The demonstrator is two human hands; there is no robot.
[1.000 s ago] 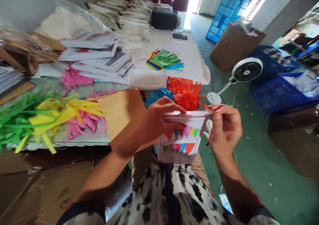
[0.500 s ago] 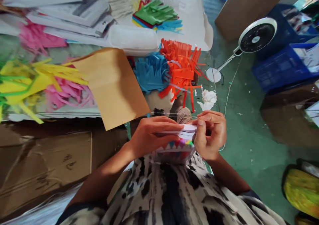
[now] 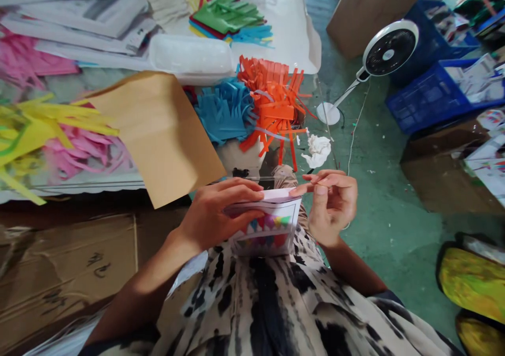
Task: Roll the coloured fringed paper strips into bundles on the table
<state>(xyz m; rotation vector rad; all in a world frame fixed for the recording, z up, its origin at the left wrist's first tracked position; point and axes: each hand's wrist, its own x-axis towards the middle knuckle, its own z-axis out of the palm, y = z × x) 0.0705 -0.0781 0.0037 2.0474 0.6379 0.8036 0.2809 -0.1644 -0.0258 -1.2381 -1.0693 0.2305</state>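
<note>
While the left hand [image 3: 221, 214] closes firmly on a printed bunting packet [image 3: 268, 232], the right hand [image 3: 331, 206] pinches its top edge, with orange paper fringe [image 3: 272, 103] just beyond.

Two hands [image 3: 260, 211] share one printed paper packet [image 3: 268, 224]. Around them lie one kraft envelope [image 3: 158, 135], one white plastic tub [image 3: 191, 56], one crumpled tissue [image 3: 316, 151], one orange paper-fringe bunch [image 3: 272, 101] and one blue paper-fringe bunch [image 3: 224, 111]. Further off are one white fan [image 3: 389, 48] and three blue plastic crates [image 3: 428, 101].
</note>
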